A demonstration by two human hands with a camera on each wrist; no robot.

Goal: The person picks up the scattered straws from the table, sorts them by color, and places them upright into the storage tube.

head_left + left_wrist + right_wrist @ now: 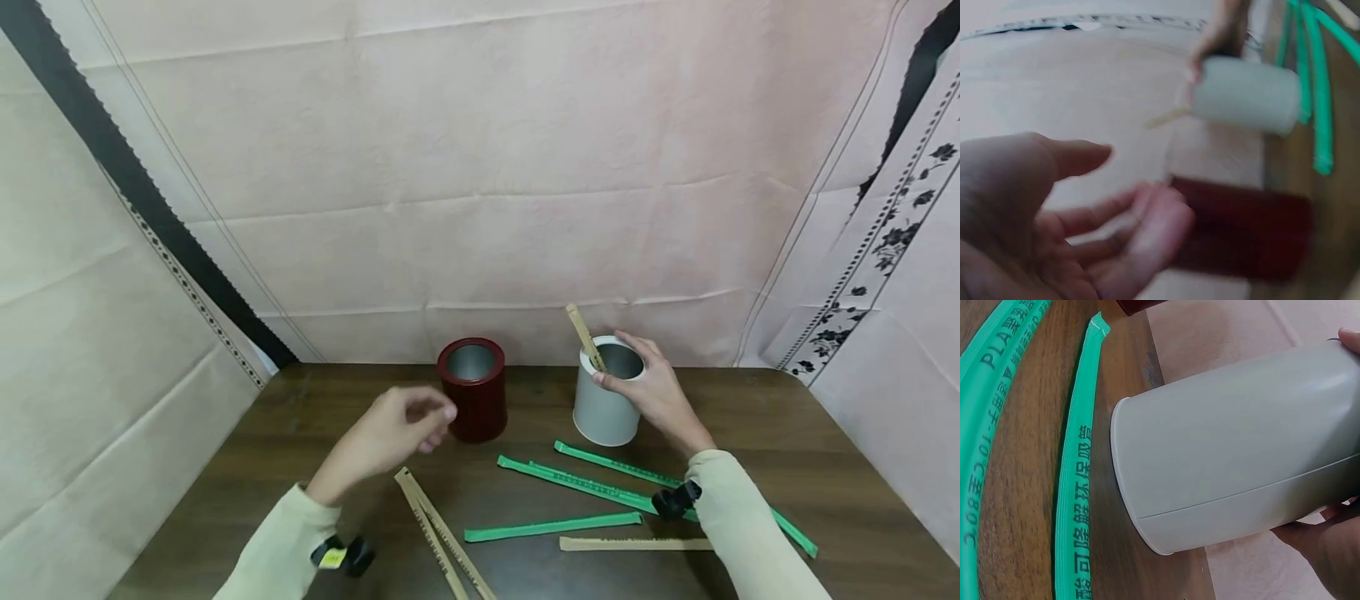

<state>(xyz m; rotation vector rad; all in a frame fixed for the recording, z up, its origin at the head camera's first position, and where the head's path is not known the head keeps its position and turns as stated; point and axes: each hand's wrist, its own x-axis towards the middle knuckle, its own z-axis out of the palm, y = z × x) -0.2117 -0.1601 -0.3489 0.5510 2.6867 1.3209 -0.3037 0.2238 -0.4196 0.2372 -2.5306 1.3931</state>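
My right hand [654,390] grips the grey canister [600,412] near its rim, thumb on the near side and fingers at the far side. The canister stands upright on the table. One straw in a beige wrapper [582,335] leans out of its mouth. Beside the dark red canister [487,408] hovers my left hand [390,429], its fingers loosely curled. In the left wrist view a gap parts the thumb from the fingers [1163,228], and nothing is held. The red canister's visible inside shows only grey wall.
Several green wrapped straws [555,527] lie across the middle and right of the wooden table [300,433]. Two beige wrapped straws [438,533] cross near the left hand; another beige straw [633,544] lies near the right sleeve. Pale cloth [480,167] hangs behind and at both sides.
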